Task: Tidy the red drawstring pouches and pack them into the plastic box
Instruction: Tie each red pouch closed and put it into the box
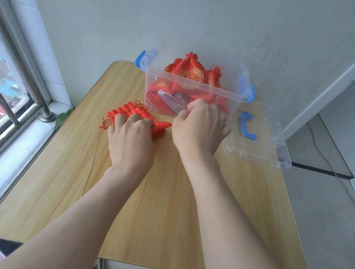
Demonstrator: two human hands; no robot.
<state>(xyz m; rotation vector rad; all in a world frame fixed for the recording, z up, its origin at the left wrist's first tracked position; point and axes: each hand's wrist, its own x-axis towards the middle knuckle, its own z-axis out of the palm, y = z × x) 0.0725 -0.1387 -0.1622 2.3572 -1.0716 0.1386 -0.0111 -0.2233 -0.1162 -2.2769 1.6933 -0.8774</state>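
several red drawstring pouches (129,113), flattened and overlapped into one ribbed stack, are lying on the wooden table (160,212) just in front of the plastic box (193,85), toward its left end. left hand (133,137) is bearing down on the stack, fingers bent over it and gripping it. right hand (198,128) is sitting beside the stack's right tip, against the box's front wall, fingers curled. whether they are pinching anything cannot be told, since the back of the hand is hiding them. more filled-out pouches (190,74) are standing inside the box, gold print showing, tops rising above the rim. clear lid (259,151) with a blue handle is lying to the right of the box, off it.

handling, by judgement: the cloth is looking light, soft and slick, so the stack is likely sliding apart if lifted by one end. thin cords (104,123) are trailing loose at the left and are apt to snag. the best hold is probably both ends squeezed toward each other, or one hand clamping across the middle, cords tucked under, the stack going flat into the box.
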